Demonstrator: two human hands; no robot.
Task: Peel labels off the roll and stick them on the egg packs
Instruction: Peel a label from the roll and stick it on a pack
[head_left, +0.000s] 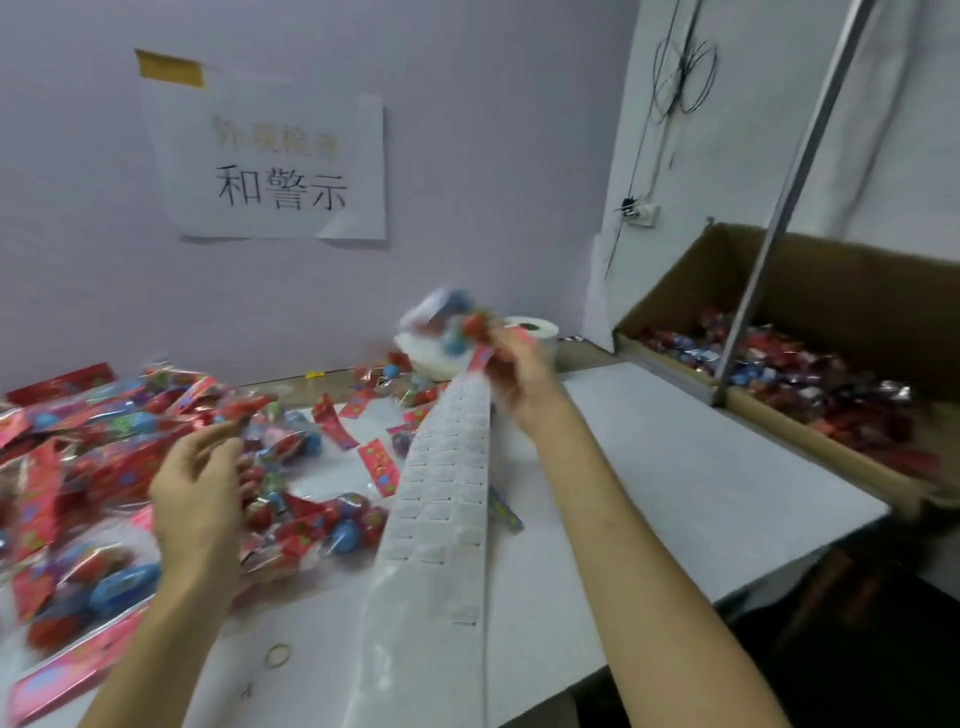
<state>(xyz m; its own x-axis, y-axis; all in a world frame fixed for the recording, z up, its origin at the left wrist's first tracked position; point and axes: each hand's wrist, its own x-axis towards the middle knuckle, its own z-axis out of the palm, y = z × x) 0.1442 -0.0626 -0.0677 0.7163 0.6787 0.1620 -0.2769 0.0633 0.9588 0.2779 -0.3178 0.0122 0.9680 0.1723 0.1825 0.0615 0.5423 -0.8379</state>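
Head view, right hand (514, 382) raised over the desk (675, 467) gripping a blurred egg pack (447, 322), left hand (197, 486) loose-fingered, holding nothing, above the heap of packs (104, 441) at left, label strip (447, 467) trailing toward me from the roll (532, 332), cardboard box (831, 291) at right.

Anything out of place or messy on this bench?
Yes. The label strip trails loose across the table toward its near edge. Red tags lie scattered beside the heaped egg packs. The wall sign curls away at its lower right corner.
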